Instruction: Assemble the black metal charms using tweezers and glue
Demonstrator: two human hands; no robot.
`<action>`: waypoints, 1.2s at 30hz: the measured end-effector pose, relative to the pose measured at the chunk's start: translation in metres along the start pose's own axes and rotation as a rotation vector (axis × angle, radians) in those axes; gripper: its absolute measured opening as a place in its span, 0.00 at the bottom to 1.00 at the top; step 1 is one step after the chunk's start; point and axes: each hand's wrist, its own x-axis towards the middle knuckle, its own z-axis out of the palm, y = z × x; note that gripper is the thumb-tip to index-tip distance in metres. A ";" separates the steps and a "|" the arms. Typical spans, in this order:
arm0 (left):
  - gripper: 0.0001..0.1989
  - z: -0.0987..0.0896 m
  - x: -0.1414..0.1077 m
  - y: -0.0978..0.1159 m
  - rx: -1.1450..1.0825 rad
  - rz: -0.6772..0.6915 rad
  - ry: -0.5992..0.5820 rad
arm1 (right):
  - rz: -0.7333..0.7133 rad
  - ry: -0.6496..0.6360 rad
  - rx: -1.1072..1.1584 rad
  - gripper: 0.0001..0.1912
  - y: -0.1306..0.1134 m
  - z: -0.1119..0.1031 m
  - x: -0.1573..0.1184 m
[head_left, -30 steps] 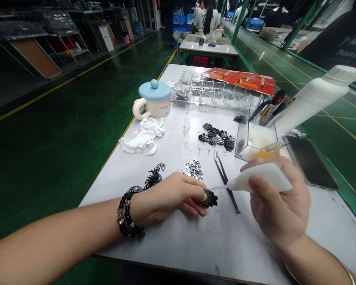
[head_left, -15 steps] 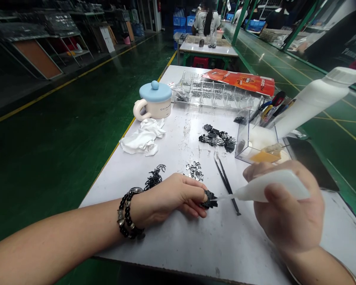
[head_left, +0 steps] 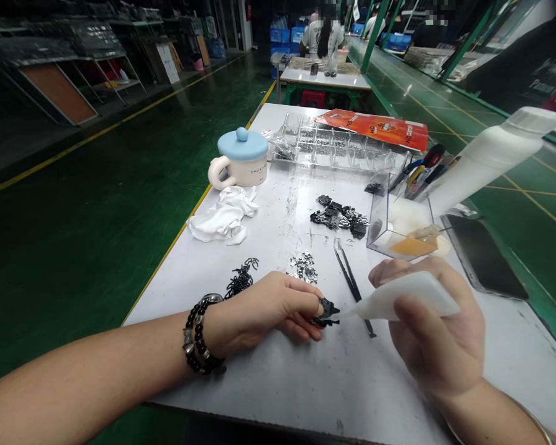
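Observation:
Between the thumb and fingers of my left hand point(head_left: 287, 306) is a small black plastic part point(head_left: 328, 311), its jagged end pointing right. My right hand point(head_left: 435, 334) is closed around a white squeeze bottle point(head_left: 408, 298) with a thin, pale nozzle. The blurred nozzle tip points left at the black part; whether they touch I cannot tell. Black tweezers point(head_left: 353, 284) lie on the table under the nozzle. Beyond my left hand are a pile of small silver pieces point(head_left: 304, 267) and a heap of thin black pieces point(head_left: 241, 278).
More black parts point(head_left: 340, 216) lie farther back. A lidded mug point(head_left: 243, 167) and white cloth point(head_left: 225, 216) stand left. At right are a clear tool box point(head_left: 401, 232), a large white bottle point(head_left: 491, 161) and a phone point(head_left: 486, 256). Behind lies a compartment tray point(head_left: 333, 145); a person point(head_left: 323, 37) is farther off.
My right hand has shifted left and slightly down with the squeeze bottle, uncovering more of the phone. The black part has turned a little in my left hand, which stays in place.

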 end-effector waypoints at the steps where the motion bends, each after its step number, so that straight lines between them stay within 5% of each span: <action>1: 0.04 0.000 0.000 -0.001 -0.001 0.005 0.002 | -0.007 0.041 0.018 0.07 0.001 -0.002 0.002; 6: 0.04 -0.001 0.000 -0.004 0.003 0.036 0.002 | 0.045 0.272 -0.062 0.08 0.019 -0.012 0.021; 12: 0.03 -0.001 -0.002 -0.005 0.016 0.055 -0.011 | 0.176 -0.099 -0.366 0.12 0.062 0.013 0.054; 16: 0.04 -0.001 -0.001 -0.004 0.021 0.057 -0.006 | 0.126 -0.222 -0.505 0.14 0.082 0.042 0.069; 19: 0.04 0.000 -0.001 -0.005 0.026 0.053 -0.006 | 0.054 -0.286 -0.614 0.18 0.078 0.045 0.074; 23: 0.04 -0.001 -0.002 -0.005 0.036 0.061 -0.016 | -0.117 -0.223 -0.812 0.17 0.048 0.005 0.073; 28: 0.04 -0.002 -0.001 -0.005 0.053 0.068 -0.030 | -0.358 0.360 -1.153 0.21 0.019 -0.070 0.064; 33: 0.04 -0.002 -0.002 -0.005 0.044 0.065 -0.017 | -0.184 0.238 -1.293 0.06 0.017 -0.095 0.053; 36: 0.04 -0.002 -0.003 -0.006 0.038 0.068 -0.019 | -0.153 0.171 -1.272 0.06 0.014 -0.097 0.050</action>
